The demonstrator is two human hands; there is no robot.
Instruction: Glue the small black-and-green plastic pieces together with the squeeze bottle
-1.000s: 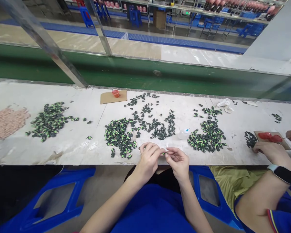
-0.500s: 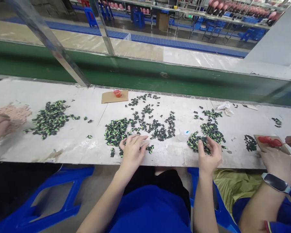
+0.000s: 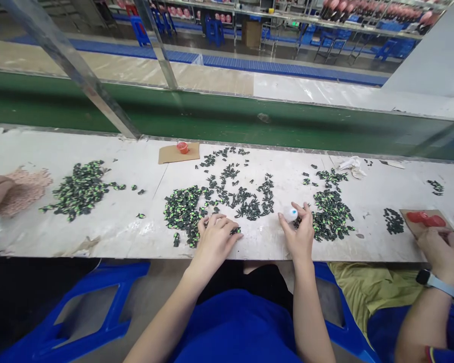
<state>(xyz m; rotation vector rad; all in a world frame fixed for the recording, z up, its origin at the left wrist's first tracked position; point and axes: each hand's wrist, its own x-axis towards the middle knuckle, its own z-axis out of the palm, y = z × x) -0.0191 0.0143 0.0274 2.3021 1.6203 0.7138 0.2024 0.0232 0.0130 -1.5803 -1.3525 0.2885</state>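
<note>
My left hand (image 3: pixel 216 236) is low over the table, palm down, fingers slightly bent. Its thumb and index finger are apart, with a few small black-and-green pieces (image 3: pixel 235 230) showing between them. A heap of such pieces (image 3: pixel 182 209) lies to its left, partly covered by the hand. My right hand (image 3: pixel 300 233) has its thumb and fingers around a small white bottle (image 3: pixel 289 214) with a blue tip. Right beside this hand is another heap of black-and-green pieces (image 3: pixel 333 217). Plain black pieces (image 3: pixel 249 204) are scattered between and beyond my hands.
A red cup (image 3: pixel 182 147) stands on cardboard (image 3: pixel 166 155) at the back. Crumpled white tissue (image 3: pixel 353 166) lies back right. Co-workers' hands are at the left, by pink pieces (image 3: pixel 32 186), and at the right, by cardboard with red material (image 3: pixel 426 218). A metal post (image 3: pixel 98 98) rises back left.
My right hand has moved left from the black-and-green heap and closed around the white bottle. My left hand has shifted slightly right. The right co-worker's hand has also moved right.
</note>
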